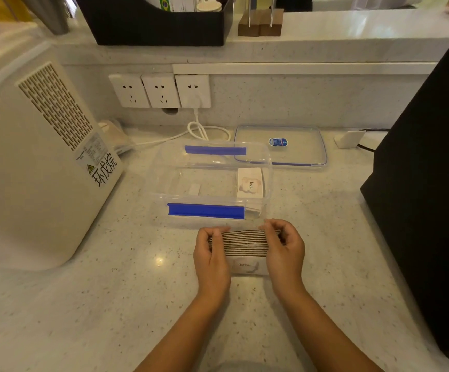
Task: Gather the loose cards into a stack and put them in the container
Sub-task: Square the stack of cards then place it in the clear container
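A thick stack of cards (246, 244) stands on edge on the speckled counter, its brown edges up and a pale face printed "love" toward me. My left hand (211, 253) grips its left end and my right hand (285, 249) grips its right end. Just beyond the stack sits a clear plastic container (164, 181) with blue clips, open on top. Inside it, at the right end, lies another pile of cards (250, 183) with a "love" card uppermost.
The container's clear lid (298, 154) lies flat behind it on the right. A white appliance (38, 162) stands at the left. A black object (427, 170) rises at the right. White cable (199, 130) runs from the wall sockets (161, 89).
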